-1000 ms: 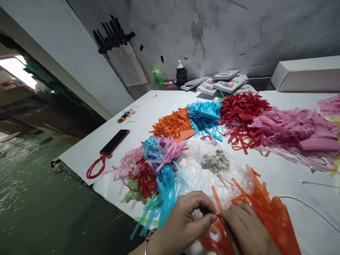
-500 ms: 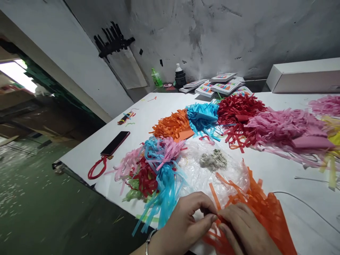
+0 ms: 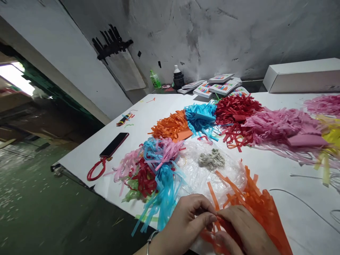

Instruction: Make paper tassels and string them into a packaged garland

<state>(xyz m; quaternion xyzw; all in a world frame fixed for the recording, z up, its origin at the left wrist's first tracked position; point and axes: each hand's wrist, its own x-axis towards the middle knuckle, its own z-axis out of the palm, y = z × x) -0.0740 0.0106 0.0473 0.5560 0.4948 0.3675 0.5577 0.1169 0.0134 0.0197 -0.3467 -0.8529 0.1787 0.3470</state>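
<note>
Orange fringed tissue paper [image 3: 268, 212] lies at the near edge of the table, partly under my hands. My left hand [image 3: 190, 221] pinches a strip of it between thumb and forefinger. Close against those fingertips, my right hand [image 3: 243, 226] grips the same orange paper with bent fingers; its lower part is cut off by the frame. Just beyond my hands lies a crumpled clear plastic bag [image 3: 191, 170] with a greyish wadded lump [image 3: 211, 159] on it. Left of the bag sits a bunch of tassels in blue [image 3: 166, 191], pink, red and green.
Fringed bundles in orange [image 3: 170, 125], blue [image 3: 200, 113], red [image 3: 237, 109] and pink [image 3: 281, 124] stretch across the table. A phone [image 3: 114, 144] with a red cord lies near the left edge. Wires [image 3: 297, 196] lie at right; a white box [image 3: 305, 76] stands by the wall.
My hands stay together on the orange paper, with only a slight shift of the fingers. The whole view has moved a little; the objects on the table keep their places.
</note>
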